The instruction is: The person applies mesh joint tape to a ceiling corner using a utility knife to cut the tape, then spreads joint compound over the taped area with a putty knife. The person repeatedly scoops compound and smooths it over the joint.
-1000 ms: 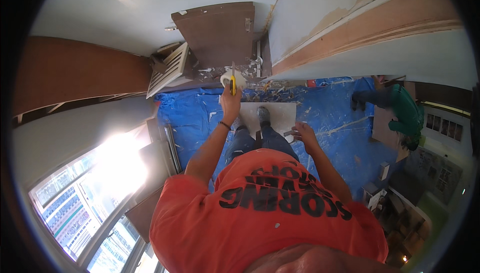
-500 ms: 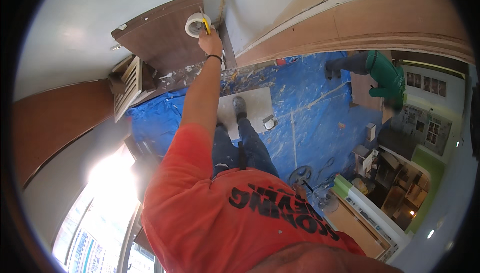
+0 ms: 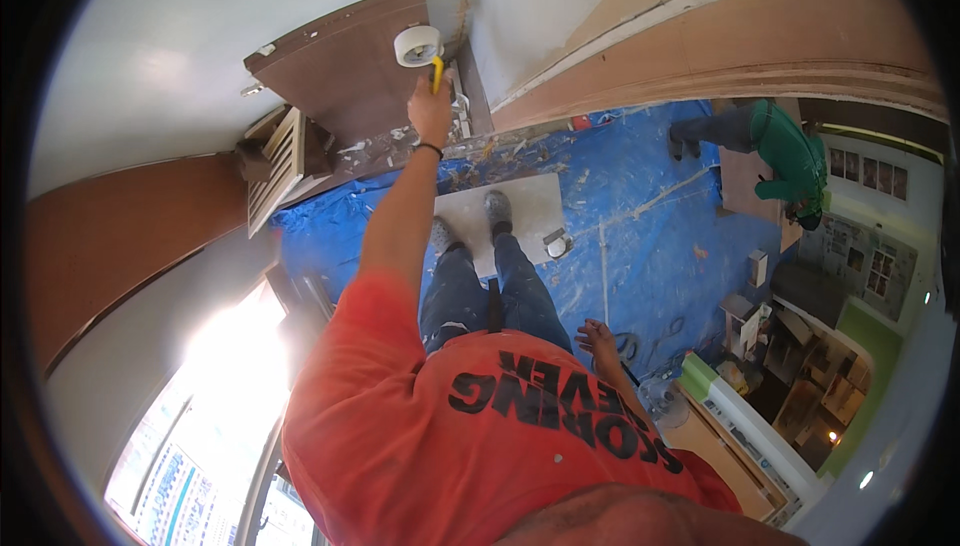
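- Presently, the left hand (image 3: 429,109) reaches up to the upper middle of the frame, its grip clamped on a yellow-handled tool (image 3: 437,74); a dark band (image 3: 429,150) circles the wrist.
- Just past those fingers, the white tape roll (image 3: 418,47) appears in front of a brown panel (image 3: 345,66), its round hollow facing partly towards the camera; how the fingers hold the roll is hidden.
- Lower, right of centre, the right hand (image 3: 597,339) hangs near the hip, its grip loosely apart, with nothing visible in it.
- At the centre, both feet stand on a pale board (image 3: 530,204) laid over blue sheeting (image 3: 650,221); a small white and grey object (image 3: 557,243) sits at the board's right edge, too small to identify.
- At the lower right, an open brown unit (image 3: 815,376) is divided into compartments, with a small light (image 3: 833,438) glowing near its lower end; what else they hold is too dim to tell.
- Beside that unit, on its upper left, stand a whitish box (image 3: 740,324) and a smaller pale box (image 3: 758,268), contents unclear.
- At the upper left, a slatted piece (image 3: 278,171) leans beside scattered debris (image 3: 378,138).
- At the upper right, a co-worker in a green top (image 3: 790,151) bends over.
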